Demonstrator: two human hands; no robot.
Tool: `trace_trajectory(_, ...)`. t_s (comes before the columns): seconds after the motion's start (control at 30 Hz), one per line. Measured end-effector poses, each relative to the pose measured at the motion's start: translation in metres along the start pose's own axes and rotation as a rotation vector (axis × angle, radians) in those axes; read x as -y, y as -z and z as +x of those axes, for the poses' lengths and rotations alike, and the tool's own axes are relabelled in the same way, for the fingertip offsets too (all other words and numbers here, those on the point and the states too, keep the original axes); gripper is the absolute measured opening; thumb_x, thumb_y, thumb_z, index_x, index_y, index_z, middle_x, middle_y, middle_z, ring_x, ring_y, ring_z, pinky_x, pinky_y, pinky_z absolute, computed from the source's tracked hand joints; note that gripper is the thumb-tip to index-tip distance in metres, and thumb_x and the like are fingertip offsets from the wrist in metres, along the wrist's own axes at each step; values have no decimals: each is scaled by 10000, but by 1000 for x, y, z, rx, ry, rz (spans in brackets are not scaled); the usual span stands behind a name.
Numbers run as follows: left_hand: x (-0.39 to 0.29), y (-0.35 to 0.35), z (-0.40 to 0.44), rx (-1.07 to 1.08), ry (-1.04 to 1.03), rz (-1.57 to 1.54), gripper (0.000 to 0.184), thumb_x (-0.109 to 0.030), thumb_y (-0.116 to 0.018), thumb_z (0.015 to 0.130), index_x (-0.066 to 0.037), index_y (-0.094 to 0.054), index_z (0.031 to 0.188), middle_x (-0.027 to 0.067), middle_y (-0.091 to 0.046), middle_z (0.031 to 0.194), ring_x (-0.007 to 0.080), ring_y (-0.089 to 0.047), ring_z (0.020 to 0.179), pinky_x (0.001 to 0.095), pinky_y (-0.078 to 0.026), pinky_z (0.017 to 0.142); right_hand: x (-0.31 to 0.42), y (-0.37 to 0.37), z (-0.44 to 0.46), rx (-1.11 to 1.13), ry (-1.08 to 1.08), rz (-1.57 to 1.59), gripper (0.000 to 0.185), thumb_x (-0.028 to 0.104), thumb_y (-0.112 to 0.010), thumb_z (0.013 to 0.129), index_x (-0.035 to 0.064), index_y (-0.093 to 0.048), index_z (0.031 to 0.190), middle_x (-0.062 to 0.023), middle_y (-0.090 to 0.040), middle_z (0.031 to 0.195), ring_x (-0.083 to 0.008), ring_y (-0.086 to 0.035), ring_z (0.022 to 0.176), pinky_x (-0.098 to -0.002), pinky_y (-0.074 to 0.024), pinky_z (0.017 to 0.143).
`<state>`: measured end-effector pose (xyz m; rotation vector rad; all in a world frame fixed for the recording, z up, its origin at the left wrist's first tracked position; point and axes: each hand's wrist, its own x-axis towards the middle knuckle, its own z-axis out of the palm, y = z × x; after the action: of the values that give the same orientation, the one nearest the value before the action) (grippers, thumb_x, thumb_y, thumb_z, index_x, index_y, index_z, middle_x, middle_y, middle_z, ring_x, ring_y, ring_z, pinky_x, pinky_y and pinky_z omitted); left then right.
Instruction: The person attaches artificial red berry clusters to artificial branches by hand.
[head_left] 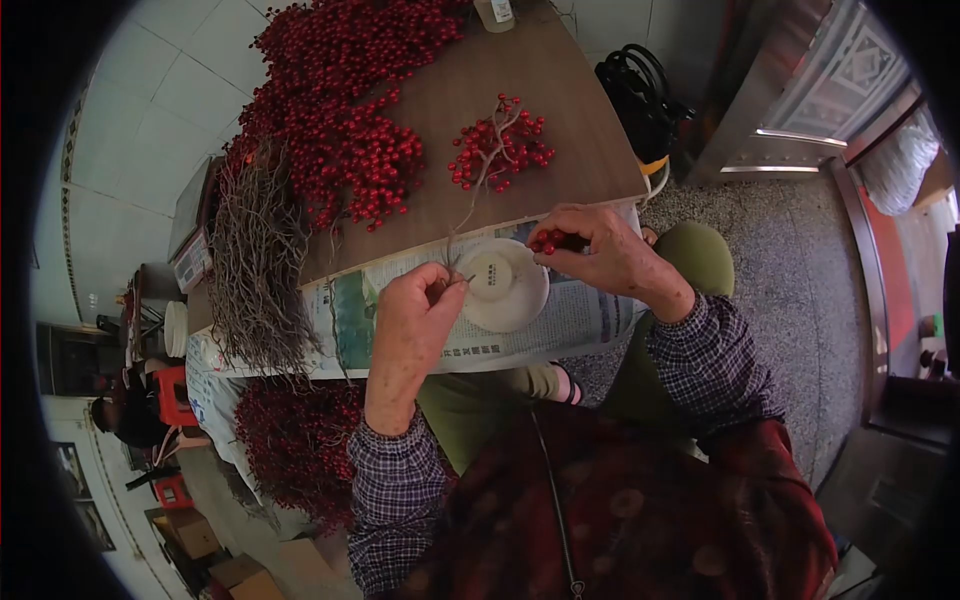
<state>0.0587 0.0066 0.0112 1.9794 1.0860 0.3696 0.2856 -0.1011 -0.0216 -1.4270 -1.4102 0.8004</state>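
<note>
My left hand (412, 335) is closed, thumb and forefinger pinching the thin lower stem of a berry branch (488, 165). The branch's red berry head lies on the brown tabletop, and a short thin tip pokes out past my fingers. In my right hand (625, 258), a small cluster of red berries (546, 241) sits between thumb and fingers; its stems are mostly hidden. Between both hands a white bowl (520, 305) rests upside down on a newspaper (450, 340), with dark printed marks inside its foot ring.
A large heap of red berry branches (340, 110) covers the table's left side, bare stems (260, 260) hanging over the edge. More berry bunches (300, 450) lie below. A black coiled cable (640, 85) is beyond the right edge. A metal door (790, 90) stands at right.
</note>
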Motion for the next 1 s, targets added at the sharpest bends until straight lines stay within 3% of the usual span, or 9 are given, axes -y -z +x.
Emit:
trace_trajectory(0.03, -5, 1, 3, 6, 3, 6, 163, -115, -648, 852, 37, -620, 803, 74, -553, 584, 100, -506, 540, 263, -416, 533, -2, -1, 1, -4, -4, 7, 164, 63, -689, 839, 8, -666, 992, -44, -617, 898, -100, -576, 748, -251, -463, 649)
trace_trajectory(0.2, -29, 2, 17, 106, -171, 432, 125, -105, -644, 787, 18, -641, 806, 198, -617, 707, 343, -616, 645, 418, -479, 611, -11, -2, 2, -28, 37, 6, 160, 72, -684, 844, 13, -667, 991, -51, -617, 907, -126, -584, 738, -271, -458, 629)
trace_trajectory(0.3, -39, 0, 22, 140, -201, 561, 120, -101, -634, 769, 13, -645, 804, 192, -637, 755, 384, -622, 735, 465, -485, 656, -14, -2, 2, -13, 83, -52, 162, 72, -680, 840, 18, -669, 992, -51, -617, 905, -133, -585, 742, -272, -457, 634)
trace_trajectory(0.5, -42, -2, 29, 117, -430, 767, 93, -91, -629, 737, -1, -636, 761, 183, -642, 773, 368, -626, 795, 483, -487, 699, -11, 2, 0, -15, 47, -33, 162, 67, -675, 833, 14, -671, 986, -50, -618, 886, -132, -586, 760, -270, -461, 654)
trace_trajectory(0.73, -45, 3, 25, 96, -447, 759, 94, -86, -641, 721, -16, -655, 783, 195, -638, 769, 387, -602, 734, 468, -468, 665, -9, 6, -1, -34, 61, -22, 154, 65, -680, 835, 12, -673, 980, -38, -622, 878, -110, -584, 766, -252, -464, 665)
trace_trajectory(0.83, -46, 15, 18, 122, -279, 614, 105, -89, -648, 756, 12, -636, 785, 183, -613, 704, 329, -620, 676, 446, -474, 629, -2, 4, -3, -43, -42, 191, 136, 59, -681, 845, 18, -675, 975, -10, -618, 858, -73, -571, 746, -231, -460, 656)
trace_trajectory(0.9, -41, 19, 12, 109, -71, 312, 135, -110, -674, 794, 17, -627, 791, 113, -581, 621, 181, -573, 575, 341, -446, 565, 2, 3, -4, -5, -2, 342, 150, 70, -672, 875, 25, -661, 1018, 8, -617, 855, -47, -559, 732, -216, -462, 651)
trace_trajectory(0.93, -36, 20, 11, 108, -75, 310, 135, -110, -674, 794, 17, -627, 791, 113, -581, 621, 181, -573, 575, 341, -446, 565, 3, 1, -5, -6, -1, 338, 150, 70, -672, 875, 25, -661, 1018, 8, -617, 855, -47, -559, 732, -216, -462, 651)
trace_trajectory(1.0, -23, 19, 10, 117, 47, 15, 154, -117, -672, 845, 17, -611, 801, 4, -547, 635, 57, -490, 620, 237, -403, 579, 6, -4, -4, -11, -36, 542, 172, 87, -643, 912, 21, -627, 1070, 0, -624, 867, -48, -561, 746, -213, -470, 661)
